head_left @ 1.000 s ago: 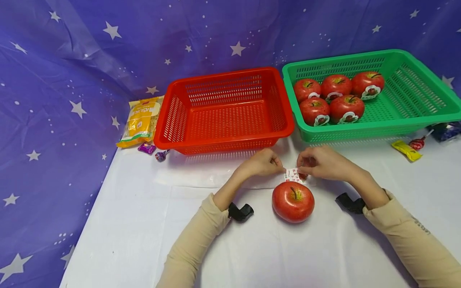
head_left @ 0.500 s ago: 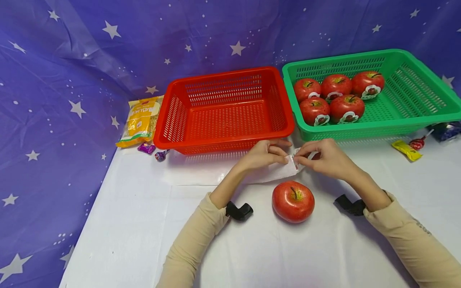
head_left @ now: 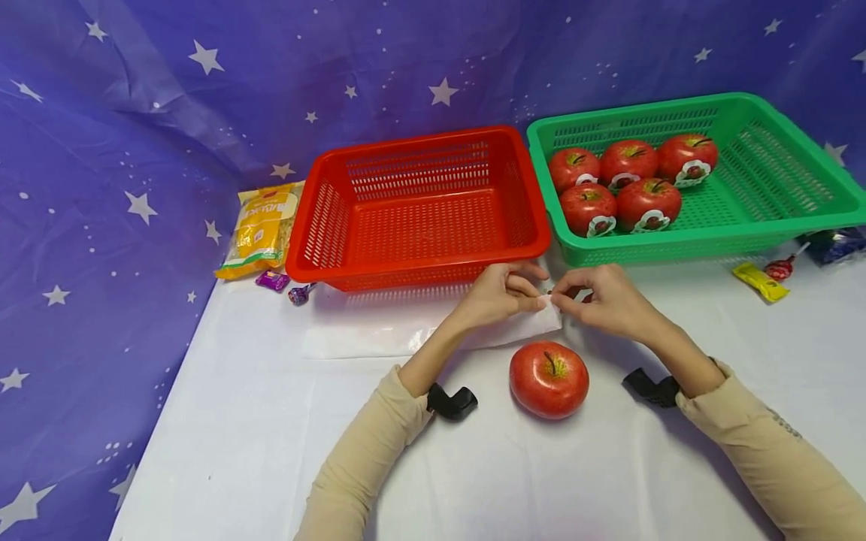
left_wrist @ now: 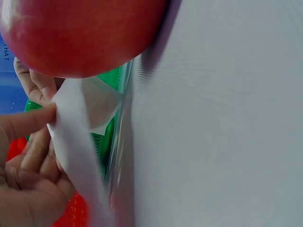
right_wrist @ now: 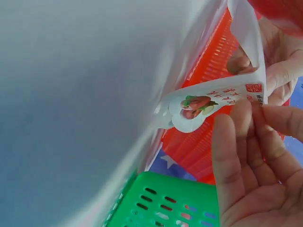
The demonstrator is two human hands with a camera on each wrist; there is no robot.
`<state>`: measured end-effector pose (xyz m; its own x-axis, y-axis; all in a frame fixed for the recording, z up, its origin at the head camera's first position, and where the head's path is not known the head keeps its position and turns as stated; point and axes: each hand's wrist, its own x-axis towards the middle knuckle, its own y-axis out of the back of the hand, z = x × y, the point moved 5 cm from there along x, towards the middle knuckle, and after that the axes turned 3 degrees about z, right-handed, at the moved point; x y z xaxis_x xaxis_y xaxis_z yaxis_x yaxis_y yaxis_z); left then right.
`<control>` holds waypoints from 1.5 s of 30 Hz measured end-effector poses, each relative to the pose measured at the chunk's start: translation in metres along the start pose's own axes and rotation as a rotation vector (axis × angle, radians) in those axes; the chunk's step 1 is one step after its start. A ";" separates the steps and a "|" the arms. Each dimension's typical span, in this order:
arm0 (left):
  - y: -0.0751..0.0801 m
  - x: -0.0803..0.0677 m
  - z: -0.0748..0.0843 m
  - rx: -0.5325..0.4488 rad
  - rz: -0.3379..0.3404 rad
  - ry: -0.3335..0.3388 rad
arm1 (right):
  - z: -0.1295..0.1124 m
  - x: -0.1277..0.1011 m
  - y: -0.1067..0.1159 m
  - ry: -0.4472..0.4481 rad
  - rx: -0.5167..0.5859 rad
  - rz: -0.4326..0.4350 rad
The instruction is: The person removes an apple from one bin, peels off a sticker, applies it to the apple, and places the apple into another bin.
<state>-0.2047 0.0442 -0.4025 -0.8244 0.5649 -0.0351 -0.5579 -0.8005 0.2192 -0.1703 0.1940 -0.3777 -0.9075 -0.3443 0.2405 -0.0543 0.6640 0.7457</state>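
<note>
Right now both hands meet just behind the loose apple (head_left: 549,379), in front of the red basket (head_left: 419,207). The left hand (head_left: 499,293) pinches a white backing sheet (head_left: 534,323). The right hand (head_left: 604,298) pinches the edge of a little sticker (right_wrist: 203,106) with an apple picture on it. The sticker looks thin, light and floppy, and probably tears or folds onto itself easily. It seems best held by its very edge, with fingertips only.
</note>
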 end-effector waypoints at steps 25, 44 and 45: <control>-0.012 -0.013 0.030 0.172 -0.035 -0.090 | -0.034 -0.011 0.026 0.363 -0.012 0.281; -0.041 -0.075 0.032 0.901 -0.476 -0.259 | -0.023 -0.050 0.043 0.142 0.946 0.339; -0.040 -0.072 0.030 0.860 -0.480 -0.264 | -0.026 -0.052 0.039 0.156 0.912 0.292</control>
<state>-0.1202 0.0414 -0.3793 -0.4265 0.8978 -0.1099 -0.4803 -0.1219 0.8686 -0.1148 0.2204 -0.3450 -0.8745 -0.1246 0.4688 -0.1975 0.9742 -0.1095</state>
